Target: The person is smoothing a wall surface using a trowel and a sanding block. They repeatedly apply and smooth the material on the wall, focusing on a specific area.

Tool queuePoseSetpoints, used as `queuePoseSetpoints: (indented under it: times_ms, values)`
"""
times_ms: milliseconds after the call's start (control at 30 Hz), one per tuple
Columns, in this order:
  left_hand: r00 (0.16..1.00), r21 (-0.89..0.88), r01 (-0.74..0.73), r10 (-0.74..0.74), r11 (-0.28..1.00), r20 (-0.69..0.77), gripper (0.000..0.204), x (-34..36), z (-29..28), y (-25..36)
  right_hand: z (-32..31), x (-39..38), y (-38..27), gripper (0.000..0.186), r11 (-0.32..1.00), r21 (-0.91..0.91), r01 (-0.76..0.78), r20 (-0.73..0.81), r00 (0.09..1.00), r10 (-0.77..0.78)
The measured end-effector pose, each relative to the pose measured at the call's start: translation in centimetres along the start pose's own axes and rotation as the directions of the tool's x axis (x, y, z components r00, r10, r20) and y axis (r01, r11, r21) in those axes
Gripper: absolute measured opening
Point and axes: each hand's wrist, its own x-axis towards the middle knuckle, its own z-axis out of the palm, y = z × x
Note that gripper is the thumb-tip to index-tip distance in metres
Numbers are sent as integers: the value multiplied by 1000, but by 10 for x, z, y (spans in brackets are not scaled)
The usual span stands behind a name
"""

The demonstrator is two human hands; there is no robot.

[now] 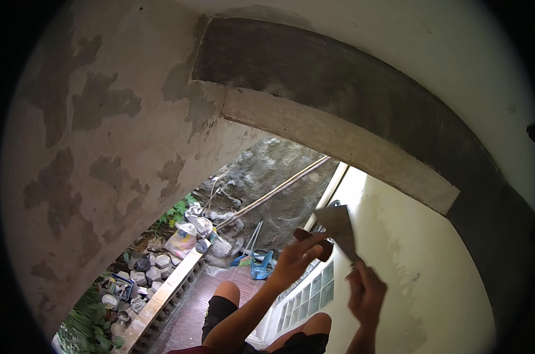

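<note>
My right hand (pixel 367 292) is closed round the handle of a wide putty knife (pixel 337 229), its broad grey blade pointing up and to the left. Close by on the left, my left hand (pixel 294 262) grips a reddish-brown flat tool (pixel 323 250); its exact kind is partly hidden by the fingers and the blade. The putty knife's blade overlaps this tool in view, and whether they touch I cannot tell. Both hands are held up in front of my body, below a beam with a dark grey plastered band (pixel 315 62) and a paler underside (pixel 332 138).
A patchy plastered wall (pixel 102 147) slopes along the left; a pale wall (pixel 421 259) stands at right. Far below are a tiled floor (pixel 188 312), a light-topped railing (pixel 161 295), a blue plastic stool (pixel 261 266), stone blocks (pixel 153 273) and glass blocks (pixel 306 300).
</note>
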Motion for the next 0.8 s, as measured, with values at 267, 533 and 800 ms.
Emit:
queuePoseSetpoints:
  times_ms: [267,533,800]
  values:
    - [980,-69,196,-198,978,-17,22,2,-8,-3,-72,134,-21,41,889,-374,264,-344,851,-397]
    - [995,-111,95,-92,989,27,19,-15,-8,-9,-59,248,-53,41,733,-559,387,-244,769,-592]
    - [981,-59,193,-194,979,-7,20,-22,-32,-15,-42,292,-77,44,715,-550,431,-268,720,-640]
